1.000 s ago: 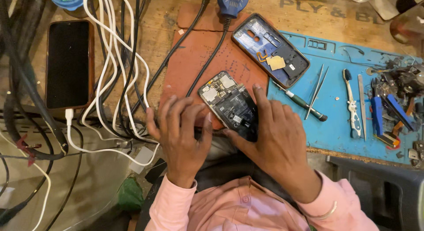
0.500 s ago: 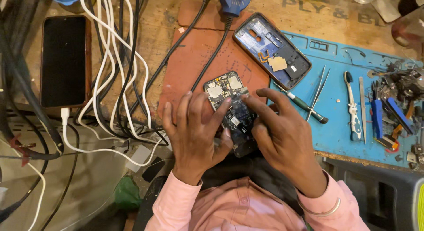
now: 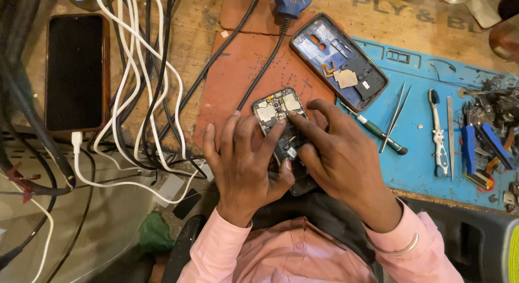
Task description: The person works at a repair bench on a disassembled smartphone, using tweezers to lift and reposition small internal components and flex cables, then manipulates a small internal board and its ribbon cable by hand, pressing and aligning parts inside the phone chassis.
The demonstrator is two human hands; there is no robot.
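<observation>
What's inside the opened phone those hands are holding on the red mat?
The opened phone shows circuit board, metal shields and a camera module at its top end. The left hand and right hand cover its lower half, so nothing there can be seen.

Left hand (image 3: pixel 246 164) and right hand (image 3: pixel 340 158) pressing an opened phone (image 3: pixel 280 112), rust-red mat (image 3: pixel 238 72), blue mat (image 3: pixel 427 158)
</observation>
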